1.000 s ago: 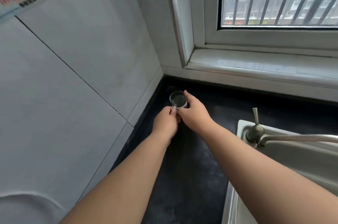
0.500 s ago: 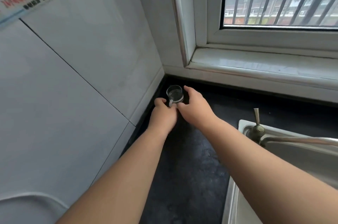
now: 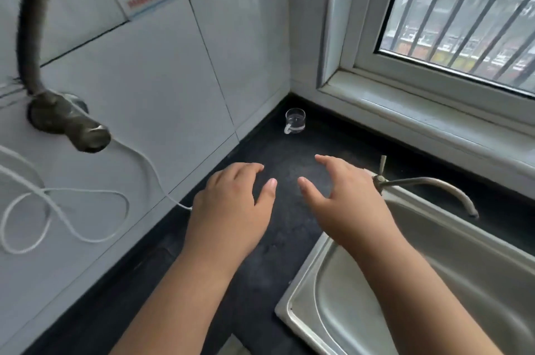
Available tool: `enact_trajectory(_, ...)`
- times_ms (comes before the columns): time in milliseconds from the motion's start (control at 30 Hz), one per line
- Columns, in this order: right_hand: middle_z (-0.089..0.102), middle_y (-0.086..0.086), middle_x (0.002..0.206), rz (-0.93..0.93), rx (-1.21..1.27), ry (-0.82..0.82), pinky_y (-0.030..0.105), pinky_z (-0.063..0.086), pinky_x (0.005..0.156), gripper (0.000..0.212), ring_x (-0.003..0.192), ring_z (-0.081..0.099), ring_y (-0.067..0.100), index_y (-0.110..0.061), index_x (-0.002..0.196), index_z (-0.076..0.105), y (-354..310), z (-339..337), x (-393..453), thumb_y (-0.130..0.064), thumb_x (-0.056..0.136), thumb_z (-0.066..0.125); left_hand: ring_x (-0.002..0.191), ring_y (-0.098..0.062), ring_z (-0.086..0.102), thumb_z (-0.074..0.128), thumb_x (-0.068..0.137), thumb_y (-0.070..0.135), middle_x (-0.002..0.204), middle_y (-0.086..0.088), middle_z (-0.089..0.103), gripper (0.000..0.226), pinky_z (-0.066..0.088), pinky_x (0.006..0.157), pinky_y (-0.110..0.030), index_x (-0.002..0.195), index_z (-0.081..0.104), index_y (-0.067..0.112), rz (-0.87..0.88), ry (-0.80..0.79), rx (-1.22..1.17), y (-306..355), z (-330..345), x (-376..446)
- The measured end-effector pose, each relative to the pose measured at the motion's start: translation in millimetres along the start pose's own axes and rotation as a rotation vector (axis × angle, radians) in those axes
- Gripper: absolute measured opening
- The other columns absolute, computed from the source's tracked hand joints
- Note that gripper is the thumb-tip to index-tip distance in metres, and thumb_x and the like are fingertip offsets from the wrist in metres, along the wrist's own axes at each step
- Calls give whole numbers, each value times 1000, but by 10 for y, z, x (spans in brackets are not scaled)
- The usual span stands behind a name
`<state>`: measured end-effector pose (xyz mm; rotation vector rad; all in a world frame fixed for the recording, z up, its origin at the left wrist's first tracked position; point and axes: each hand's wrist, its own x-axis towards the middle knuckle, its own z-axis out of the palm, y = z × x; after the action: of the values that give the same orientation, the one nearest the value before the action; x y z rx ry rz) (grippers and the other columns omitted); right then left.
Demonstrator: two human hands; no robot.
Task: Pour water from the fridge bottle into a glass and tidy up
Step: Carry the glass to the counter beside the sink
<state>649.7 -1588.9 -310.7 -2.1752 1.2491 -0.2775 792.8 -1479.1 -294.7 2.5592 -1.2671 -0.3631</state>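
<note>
A small clear glass cup (image 3: 295, 120) with a little handle stands upright in the far corner of the dark countertop (image 3: 260, 267), close to the tiled wall and below the window sill. My left hand (image 3: 231, 207) and my right hand (image 3: 344, 204) hover over the countertop nearer to me, well apart from the glass. Both hands hold nothing and their fingers are spread. No bottle is in view.
A steel sink (image 3: 419, 282) with a curved tap (image 3: 428, 189) lies at the right. On the left wall a grey pipe (image 3: 58, 111) sticks out with a white cord (image 3: 72, 210) looping below. A barred window (image 3: 463, 16) is above the sill.
Both hands have let go of the glass and drawn back toward me. The glass now stands alone in the corner. The camera has pulled back and swung left.
</note>
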Motion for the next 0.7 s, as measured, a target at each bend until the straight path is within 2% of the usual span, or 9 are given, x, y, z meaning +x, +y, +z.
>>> enact_trajectory(267,47,-18,150,-263,-1,-149,32,35,107,57,143,31,10,-37,150,40,-778,-292,-1095,-58,98,50,138,-14,45,39,102,56,149,17,51,48,41,108,-40,145,51,36,-209,132,-43,-340,-776,-1453)
enact_trajectory(467,56,-16,139,-480,8,-272,35,47,102,55,126,56,19,-37,144,49,-1567,-296,-1787,-60,95,54,143,-16,42,39,105,54,156,14,46,49,39,116,-44,149,48,36,-406,248,-89,-849,-1486,-2641)
enact_trajectory(567,51,-13,147,-631,-27,-352,38,45,106,56,138,44,16,-37,149,45,-1975,-234,-2110,-57,97,53,145,-15,40,38,104,56,158,13,43,49,37,118,-45,149,48,38,-521,338,-110,-1101,-1765,-3283)
enact_trajectory(700,50,-12,149,-844,-82,-444,37,46,104,56,138,42,16,-37,150,42,-2574,-17,-2676,-57,98,52,143,-13,42,39,105,55,155,18,45,47,38,114,-41,148,50,39,-657,457,-83,-1353,-1971,-4200)
